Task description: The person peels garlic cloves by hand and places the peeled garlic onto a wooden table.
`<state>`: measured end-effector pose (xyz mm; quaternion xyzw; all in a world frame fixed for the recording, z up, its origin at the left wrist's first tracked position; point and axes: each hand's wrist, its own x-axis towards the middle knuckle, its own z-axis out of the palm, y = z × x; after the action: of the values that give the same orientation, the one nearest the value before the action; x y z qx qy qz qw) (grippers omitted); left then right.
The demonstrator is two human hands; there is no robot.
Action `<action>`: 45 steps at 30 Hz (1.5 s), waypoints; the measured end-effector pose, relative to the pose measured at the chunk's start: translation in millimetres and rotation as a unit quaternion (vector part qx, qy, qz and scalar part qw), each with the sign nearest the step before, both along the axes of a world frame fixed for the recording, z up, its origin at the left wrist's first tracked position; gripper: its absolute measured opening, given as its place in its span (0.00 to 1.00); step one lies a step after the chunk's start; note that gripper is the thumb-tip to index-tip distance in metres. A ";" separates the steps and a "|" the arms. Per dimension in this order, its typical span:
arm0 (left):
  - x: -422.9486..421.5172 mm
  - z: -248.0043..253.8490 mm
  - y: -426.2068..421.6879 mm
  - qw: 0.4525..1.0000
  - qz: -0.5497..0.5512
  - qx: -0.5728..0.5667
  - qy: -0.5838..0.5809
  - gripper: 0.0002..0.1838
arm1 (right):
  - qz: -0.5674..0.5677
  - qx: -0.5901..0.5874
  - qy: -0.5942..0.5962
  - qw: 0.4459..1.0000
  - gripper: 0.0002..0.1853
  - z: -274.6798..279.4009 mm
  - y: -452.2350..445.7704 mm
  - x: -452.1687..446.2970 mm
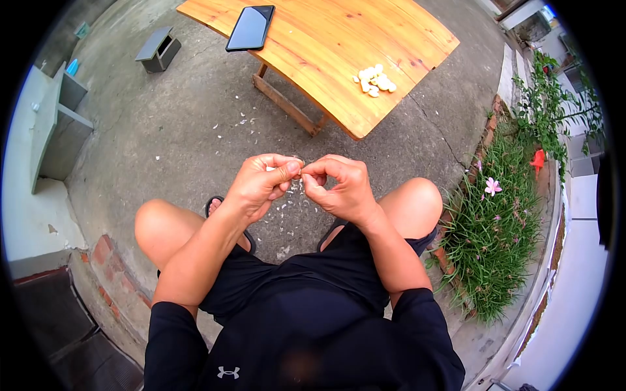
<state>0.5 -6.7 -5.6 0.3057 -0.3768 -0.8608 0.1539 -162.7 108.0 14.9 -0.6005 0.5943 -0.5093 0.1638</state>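
Over the ground between my knees, my left hand (264, 184) pinches a small garlic clove (299, 167), mostly covered by the fingers. My right hand (342, 187) meets it from the other side, its thumb and forefinger pressed together at the clove's edge on what looks like a bit of skin. The tips of both hands touch or nearly touch. Beyond them, a small pile of pale peeled garlic cloves (373, 80) lies near the right end of the wooden table (326, 49).
A dark-framed phone (251, 28) lies at the table's left edge. Whitish peel scraps (287, 218) litter the concrete below my hands. A small grey stool (158, 49) stands at the far left. A grassy flower bed (492, 228) runs along the right.
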 end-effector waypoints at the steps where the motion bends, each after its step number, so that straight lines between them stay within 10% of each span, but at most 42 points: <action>1: 0.3 -1.4 0.4 1.000 0.003 -0.002 0.000 0.08 | -0.005 -0.001 -0.001 1.000 0.04 -0.4 0.3 1.5; 45: -3.7 4.3 -3.5 0.997 0.002 0.064 0.043 0.10 | -0.050 0.004 -0.120 0.992 0.05 -10.6 -2.4 -8.3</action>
<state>-3.2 -10.1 -1.3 0.2781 -0.3134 -0.8953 0.1516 -171.0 105.5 4.3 -0.5040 0.6016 -0.5830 0.2101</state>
